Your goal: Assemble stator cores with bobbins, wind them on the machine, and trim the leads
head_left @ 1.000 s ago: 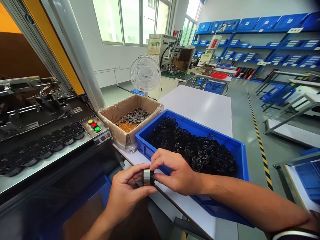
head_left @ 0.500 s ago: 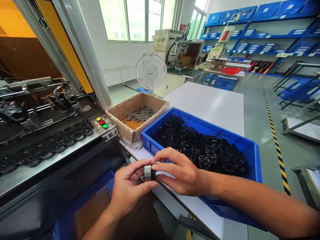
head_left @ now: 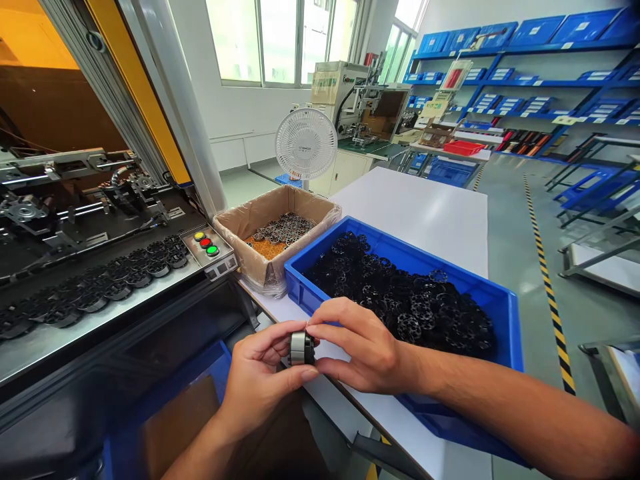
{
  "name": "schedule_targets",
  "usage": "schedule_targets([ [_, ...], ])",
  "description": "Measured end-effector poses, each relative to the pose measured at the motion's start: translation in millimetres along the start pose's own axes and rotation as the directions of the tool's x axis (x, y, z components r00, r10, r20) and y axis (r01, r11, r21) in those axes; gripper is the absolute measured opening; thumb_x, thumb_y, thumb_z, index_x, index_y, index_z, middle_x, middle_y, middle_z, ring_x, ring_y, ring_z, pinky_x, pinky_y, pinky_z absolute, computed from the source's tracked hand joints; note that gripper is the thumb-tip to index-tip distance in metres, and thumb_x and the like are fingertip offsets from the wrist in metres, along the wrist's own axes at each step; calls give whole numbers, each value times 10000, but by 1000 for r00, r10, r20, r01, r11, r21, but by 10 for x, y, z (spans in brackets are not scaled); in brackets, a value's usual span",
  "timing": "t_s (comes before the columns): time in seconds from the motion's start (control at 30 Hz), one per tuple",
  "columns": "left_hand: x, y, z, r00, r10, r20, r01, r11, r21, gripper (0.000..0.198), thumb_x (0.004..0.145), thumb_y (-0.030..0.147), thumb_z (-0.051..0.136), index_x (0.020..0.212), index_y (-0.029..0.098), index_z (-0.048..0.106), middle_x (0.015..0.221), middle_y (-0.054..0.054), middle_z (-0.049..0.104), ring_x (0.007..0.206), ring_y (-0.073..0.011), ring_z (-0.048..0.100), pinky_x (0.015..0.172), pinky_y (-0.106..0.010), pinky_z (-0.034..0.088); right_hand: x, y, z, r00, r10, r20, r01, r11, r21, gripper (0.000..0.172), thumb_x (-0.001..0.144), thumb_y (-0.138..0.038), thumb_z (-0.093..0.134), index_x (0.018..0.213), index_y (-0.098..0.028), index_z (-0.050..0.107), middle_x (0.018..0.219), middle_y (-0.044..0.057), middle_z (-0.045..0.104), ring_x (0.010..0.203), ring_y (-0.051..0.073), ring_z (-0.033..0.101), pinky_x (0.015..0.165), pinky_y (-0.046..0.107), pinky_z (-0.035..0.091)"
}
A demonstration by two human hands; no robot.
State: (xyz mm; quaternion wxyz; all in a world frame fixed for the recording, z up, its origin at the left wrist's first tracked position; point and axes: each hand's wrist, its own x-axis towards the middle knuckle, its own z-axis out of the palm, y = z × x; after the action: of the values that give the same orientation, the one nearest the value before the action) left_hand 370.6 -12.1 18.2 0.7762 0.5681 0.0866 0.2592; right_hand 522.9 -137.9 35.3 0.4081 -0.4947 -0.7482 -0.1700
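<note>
Between both hands, over the table's front edge, is a stator core [head_left: 301, 348], a short grey metal ring with black plastic on its right side. My left hand [head_left: 267, 363] grips its metal side, thumb below and fingers above. Closed on the black plastic side is my right hand [head_left: 363, 347], fingertips at the top and thumb low. Behind the right hand a blue bin [head_left: 515, 333] holds a heap of black plastic rings [head_left: 425, 307]. A plastic-lined cardboard box [head_left: 267, 270] with metal cores [head_left: 287, 230] in it stands left of the bin.
On the left, a machine ledge [head_left: 115, 310] carries rows of black assembled parts [head_left: 120, 283], with a button panel [head_left: 207, 250] at its end. A white table [head_left: 415, 200] extends behind the bin. A fan [head_left: 307, 143] stands beyond the box. Below left is another blue bin [head_left: 220, 373].
The black plastic sits closer against the metal ring, and the ring has turned slightly. Both hands keep their hold. The whole view has shifted slightly.
</note>
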Motion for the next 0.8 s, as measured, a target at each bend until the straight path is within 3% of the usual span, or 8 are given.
schedule_targets([
  [0.17, -12, -15, -6, 1000, -21, -5, 21, 999, -26, 467, 581, 8, 862, 986, 229, 787, 902, -22, 808, 826, -158, 765, 745, -158, 590, 0, 2, 0, 1000, 13, 9, -14, 1000, 4, 327, 881, -168, 678, 1189, -95, 596, 1043, 162, 652, 988, 220, 636, 842, 365, 593],
  [0.33, -16, 0, 4, 999, -38, -19, 37, 999, -24, 450, 574, 10, 863, 974, 202, 786, 895, -43, 808, 809, -171, 767, 738, -181, 600, -3, 7, -1, 1000, 4, -5, -4, 1000, -25, 375, 897, -240, 676, 1237, -114, 579, 1021, 149, 660, 958, 224, 644, 808, 389, 604],
  [0.5, -13, 15, 15, 999, -25, -31, 25, 1000, -12, 436, 572, 21, 867, 964, 192, 785, 902, -48, 808, 813, -178, 768, 737, -185, 601, -5, 13, 4, 1000, 7, 6, -7, 1000, -25, 362, 887, -193, 678, 1231, -132, 586, 1028, 143, 663, 971, 218, 649, 809, 377, 606],
  [0.63, -6, 9, 8, 1000, -30, -5, 30, 999, -16, 428, 583, 39, 868, 969, 204, 785, 892, -43, 808, 805, -172, 768, 735, -179, 599, -19, 23, 8, 1000, -20, 9, 20, 1000, -22, 367, 877, -228, 697, 1200, -86, 598, 1018, 170, 663, 970, 235, 641, 825, 403, 603],
  [0.8, 7, 6, 11, 999, -35, -13, 34, 999, -38, 435, 572, 44, 875, 971, 194, 788, 908, -61, 807, 829, -194, 769, 773, -218, 608, -37, 20, 8, 999, -29, 20, 30, 999, -23, 362, 890, -148, 643, 1248, -128, 590, 1077, 152, 646, 1017, 217, 642, 840, 374, 601],
])
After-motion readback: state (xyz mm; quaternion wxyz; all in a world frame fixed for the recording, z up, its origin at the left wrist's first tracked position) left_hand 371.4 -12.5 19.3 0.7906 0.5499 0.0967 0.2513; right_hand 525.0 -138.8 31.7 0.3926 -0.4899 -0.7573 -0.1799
